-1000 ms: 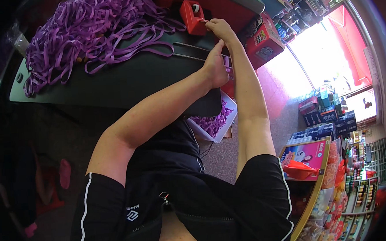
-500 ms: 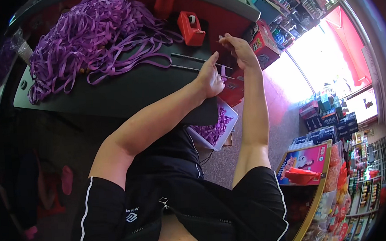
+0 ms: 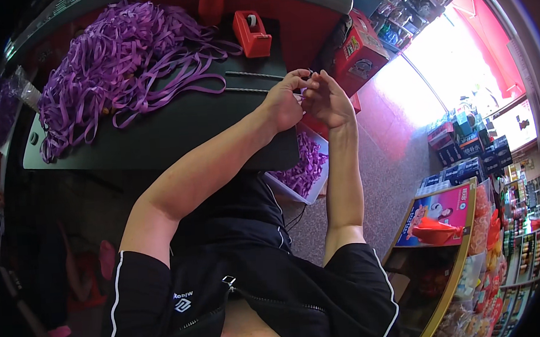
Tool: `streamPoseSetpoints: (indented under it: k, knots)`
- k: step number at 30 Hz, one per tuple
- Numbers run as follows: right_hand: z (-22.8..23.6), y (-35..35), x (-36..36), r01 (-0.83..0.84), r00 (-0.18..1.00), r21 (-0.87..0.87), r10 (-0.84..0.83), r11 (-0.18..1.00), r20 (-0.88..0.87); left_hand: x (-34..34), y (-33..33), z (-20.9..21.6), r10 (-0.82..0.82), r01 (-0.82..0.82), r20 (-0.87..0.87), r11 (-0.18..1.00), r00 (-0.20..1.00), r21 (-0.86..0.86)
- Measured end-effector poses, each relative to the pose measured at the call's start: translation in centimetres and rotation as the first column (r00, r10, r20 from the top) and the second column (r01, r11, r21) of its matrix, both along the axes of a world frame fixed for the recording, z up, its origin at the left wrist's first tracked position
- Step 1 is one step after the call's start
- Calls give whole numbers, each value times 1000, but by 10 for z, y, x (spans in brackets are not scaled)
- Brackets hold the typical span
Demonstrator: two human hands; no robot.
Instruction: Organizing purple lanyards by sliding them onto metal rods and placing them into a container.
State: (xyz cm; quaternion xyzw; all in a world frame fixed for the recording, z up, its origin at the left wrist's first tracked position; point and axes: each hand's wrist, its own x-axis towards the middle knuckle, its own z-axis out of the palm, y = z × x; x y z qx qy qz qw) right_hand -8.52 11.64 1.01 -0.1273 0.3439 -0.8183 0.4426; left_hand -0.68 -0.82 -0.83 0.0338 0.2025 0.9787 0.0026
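My left hand [image 3: 286,102] and my right hand [image 3: 331,102] meet beyond the right end of the dark table, fingers curled and touching. What they pinch is hidden, though a bit of purple ribbon [image 3: 300,96] shows between them. Two thin metal rods [image 3: 253,75] run along the tabletop, their right ends hidden behind my left hand. On the table's left half lies a big tangled heap of purple ribbon [image 3: 109,67]. One loop of it reaches toward the rods. Below my hands, a white bin [image 3: 318,187] holds small purple ribbon pieces [image 3: 301,165].
A red tape dispenser [image 3: 253,36] stands at the back of the dark table [image 3: 175,137]. Red boxes [image 3: 359,55] are beyond my right hand. At right are a display case [image 3: 437,217], stacked cartons [image 3: 466,144] and goods shelves. Another person's arm [image 3: 75,273] shows at lower left.
My right hand has come down and left to meet my left hand, whose fingers have curled in. The view has shifted slightly.
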Motion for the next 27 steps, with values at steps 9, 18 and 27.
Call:
streamPoseSetpoints:
  k: [9,18,27]
  knots:
    - [-11,-2,3,41,999,-60,-40,997,9,-3,1,-9,46,-46,-16,999,999,12]
    - [-29,3,13,435,745,202,-225,877,-629,2,7,-1,72,-69,35,994,997,-86]
    - [37,31,8,652,345,452,292,609,-892,-9,-3,-21,69,-56,66,980,995,-190]
